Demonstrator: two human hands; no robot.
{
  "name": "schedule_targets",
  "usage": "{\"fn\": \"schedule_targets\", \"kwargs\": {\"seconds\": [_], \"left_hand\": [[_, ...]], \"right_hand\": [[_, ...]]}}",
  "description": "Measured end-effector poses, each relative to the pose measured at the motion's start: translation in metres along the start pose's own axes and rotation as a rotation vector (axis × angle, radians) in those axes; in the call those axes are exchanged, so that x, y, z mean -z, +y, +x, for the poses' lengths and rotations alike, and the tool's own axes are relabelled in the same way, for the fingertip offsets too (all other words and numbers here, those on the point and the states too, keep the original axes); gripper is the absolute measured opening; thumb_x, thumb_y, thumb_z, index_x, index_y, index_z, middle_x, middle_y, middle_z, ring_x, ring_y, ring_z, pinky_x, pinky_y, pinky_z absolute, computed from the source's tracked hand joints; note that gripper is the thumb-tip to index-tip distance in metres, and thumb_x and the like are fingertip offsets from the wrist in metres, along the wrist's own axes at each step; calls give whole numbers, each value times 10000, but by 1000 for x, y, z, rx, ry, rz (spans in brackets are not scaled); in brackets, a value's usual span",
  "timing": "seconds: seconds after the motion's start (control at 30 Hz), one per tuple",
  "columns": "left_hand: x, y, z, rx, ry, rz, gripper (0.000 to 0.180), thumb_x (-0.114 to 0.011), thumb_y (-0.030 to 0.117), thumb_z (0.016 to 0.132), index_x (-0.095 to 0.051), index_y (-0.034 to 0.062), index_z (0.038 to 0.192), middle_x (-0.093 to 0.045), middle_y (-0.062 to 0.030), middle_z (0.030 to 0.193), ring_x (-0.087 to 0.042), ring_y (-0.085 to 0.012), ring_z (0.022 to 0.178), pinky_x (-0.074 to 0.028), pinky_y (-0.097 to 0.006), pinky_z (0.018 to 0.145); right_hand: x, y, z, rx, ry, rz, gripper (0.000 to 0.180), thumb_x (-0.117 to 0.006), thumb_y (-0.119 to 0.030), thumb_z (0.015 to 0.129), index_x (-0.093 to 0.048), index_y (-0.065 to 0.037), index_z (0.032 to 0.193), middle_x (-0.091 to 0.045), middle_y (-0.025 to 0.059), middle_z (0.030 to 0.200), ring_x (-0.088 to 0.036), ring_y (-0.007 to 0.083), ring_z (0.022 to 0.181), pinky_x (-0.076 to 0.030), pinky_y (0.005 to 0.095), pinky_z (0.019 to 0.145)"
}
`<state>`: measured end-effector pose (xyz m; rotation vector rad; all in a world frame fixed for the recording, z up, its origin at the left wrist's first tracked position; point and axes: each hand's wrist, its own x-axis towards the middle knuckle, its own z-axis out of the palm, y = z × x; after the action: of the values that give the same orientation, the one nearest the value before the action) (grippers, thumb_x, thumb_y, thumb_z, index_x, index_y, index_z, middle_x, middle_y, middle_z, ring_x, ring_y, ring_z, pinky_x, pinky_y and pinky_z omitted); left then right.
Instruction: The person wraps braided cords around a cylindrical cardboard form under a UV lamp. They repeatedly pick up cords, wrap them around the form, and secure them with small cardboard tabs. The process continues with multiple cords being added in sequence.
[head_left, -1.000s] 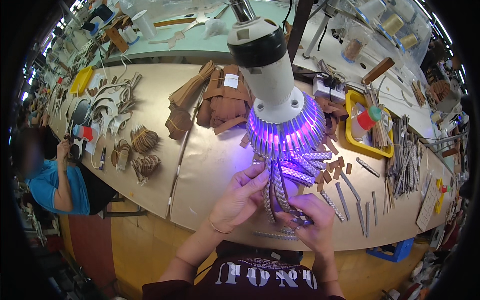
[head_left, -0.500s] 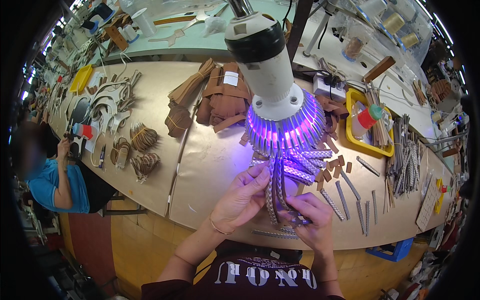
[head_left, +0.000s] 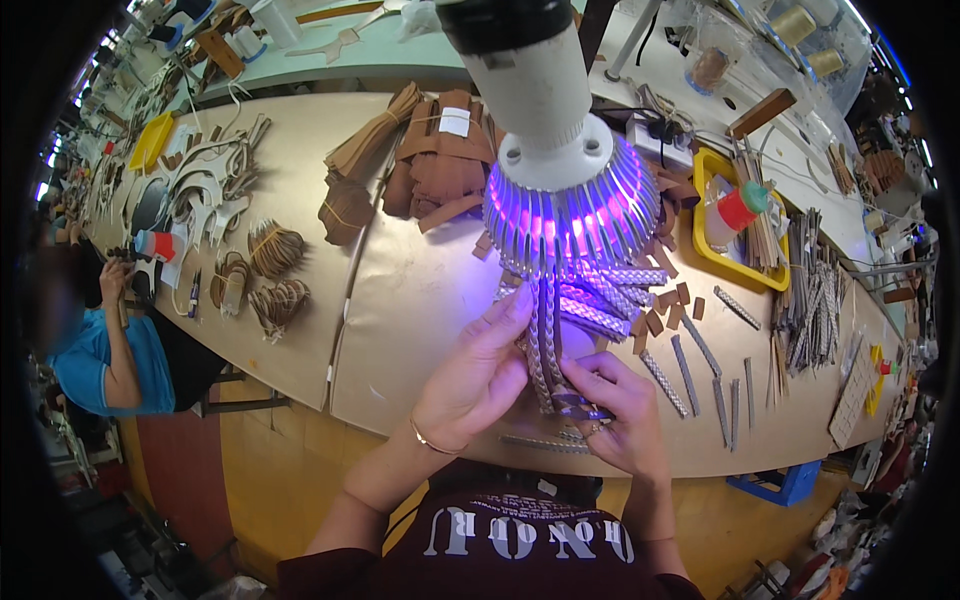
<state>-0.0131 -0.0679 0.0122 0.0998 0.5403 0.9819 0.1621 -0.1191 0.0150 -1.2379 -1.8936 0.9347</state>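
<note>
Braided strips, grey-brown, sit bunched under the lamp, which glows purple. Their long axis runs near to far, far ends under the lamp, near ends pointing at the person. Left hand grips the bunch from its left side, fingers stretched along the strips, thumb hidden behind them. Right hand pinches the near ends of the bunch, fingers curled, a ring showing. Bunch is held just above the worktop, close to its near edge.

More loose strips lie on the worktop to the right, mostly pointing near to far, some tilted. Small brown chips lie just beside the lamp. Yellow tray with a red-capped bottle stands further right. Brown leather pieces are stacked at the far side. Another person in blue sits at far left, well apart.
</note>
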Motion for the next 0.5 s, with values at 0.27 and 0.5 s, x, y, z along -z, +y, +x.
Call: {"fn": "schedule_targets", "kwargs": {"seconds": [0.27,0.5], "left_hand": [[2,-7,1,25,4,-58,273,-472,217,1009,-549,38,1201,-624,-70,1104,-602,-153,1035,-482,-317,948],[9,-9,4,-76,30,56,258,-491,242,999,-546,38,1146,-632,-69,978,-621,-176,893,-540,-314,793]], "right_hand": [[5,1,5,-62,-117,209,494,-670,26,757,-610,-56,1240,-631,105,846,-632,225,714,-491,287,646],[13,-13,7,-357,-87,506,295,-670,-15,849,-654,37,1139,-670,28,828,-562,49,722,-451,210,639]]}}
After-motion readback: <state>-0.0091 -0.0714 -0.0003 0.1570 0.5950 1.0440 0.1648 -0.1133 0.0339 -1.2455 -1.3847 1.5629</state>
